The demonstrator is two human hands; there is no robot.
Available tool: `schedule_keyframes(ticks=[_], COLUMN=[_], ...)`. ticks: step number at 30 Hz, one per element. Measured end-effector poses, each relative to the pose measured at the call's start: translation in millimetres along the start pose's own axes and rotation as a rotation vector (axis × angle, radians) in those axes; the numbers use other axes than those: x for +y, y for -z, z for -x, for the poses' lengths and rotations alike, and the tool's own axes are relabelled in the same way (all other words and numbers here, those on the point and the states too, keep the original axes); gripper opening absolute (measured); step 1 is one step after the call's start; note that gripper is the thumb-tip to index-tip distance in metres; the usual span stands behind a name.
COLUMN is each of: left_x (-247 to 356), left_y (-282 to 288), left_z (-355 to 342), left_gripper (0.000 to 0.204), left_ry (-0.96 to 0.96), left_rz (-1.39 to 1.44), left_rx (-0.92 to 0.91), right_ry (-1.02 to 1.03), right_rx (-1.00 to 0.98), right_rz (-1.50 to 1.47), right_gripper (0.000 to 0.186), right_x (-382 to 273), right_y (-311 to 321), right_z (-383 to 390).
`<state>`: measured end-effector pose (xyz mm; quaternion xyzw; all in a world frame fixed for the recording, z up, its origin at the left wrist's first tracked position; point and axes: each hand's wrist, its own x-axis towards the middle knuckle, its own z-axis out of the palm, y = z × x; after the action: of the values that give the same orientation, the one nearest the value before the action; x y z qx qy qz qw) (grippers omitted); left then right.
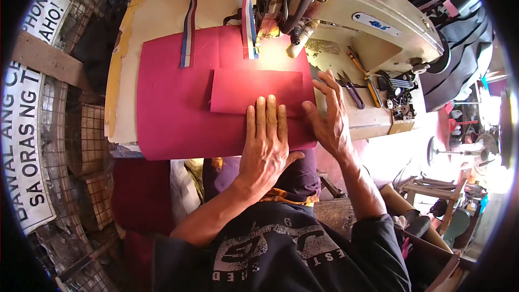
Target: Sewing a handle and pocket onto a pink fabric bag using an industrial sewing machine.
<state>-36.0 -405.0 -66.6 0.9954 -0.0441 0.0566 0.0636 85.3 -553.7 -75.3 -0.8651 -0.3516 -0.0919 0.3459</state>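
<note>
Over the pale wooden bench's (125, 75) front edge lies a broad magenta cloth panel (173, 108). The flat left hand (265, 151) presses a rectangular magenta cloth patch (238, 89) there; the half-open right hand (334, 121) looks empty. Positioning seems underway, next calling for squared edges.

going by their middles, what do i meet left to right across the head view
lower white sign, striped strap, left hand, right hand, yellow-and-black handle, small metal parts
</note>
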Motion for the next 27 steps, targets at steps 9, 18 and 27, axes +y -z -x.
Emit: schedule_keyframes(ticks=[9, 18, 27], left_x=[-6.2, -59.9, -45.3], left_y=[-8.1, 61.4, 81.8], left_z=[-1.0, 42.8, 44.0], left_gripper=[0.101, 0.094, 0.017], left_ry=[-0.017, -0.070, 0.133], left_rz=[0.019, 0.819, 1.474], left_rx=[0.107, 0.172, 0.409], right_ry=[-0.070, 0.411, 0.351], right_rx=[0.196, 0.310, -0.060], right_rz=[-0.010, 0.187, 0.321], right_gripper=[0.023, 0.032, 0.044], right_x=[-20.8, -107.3, -152.4], right_y=[-25.4, -1.1, 30.9], right_z=[22.1, 16.1, 46.2])
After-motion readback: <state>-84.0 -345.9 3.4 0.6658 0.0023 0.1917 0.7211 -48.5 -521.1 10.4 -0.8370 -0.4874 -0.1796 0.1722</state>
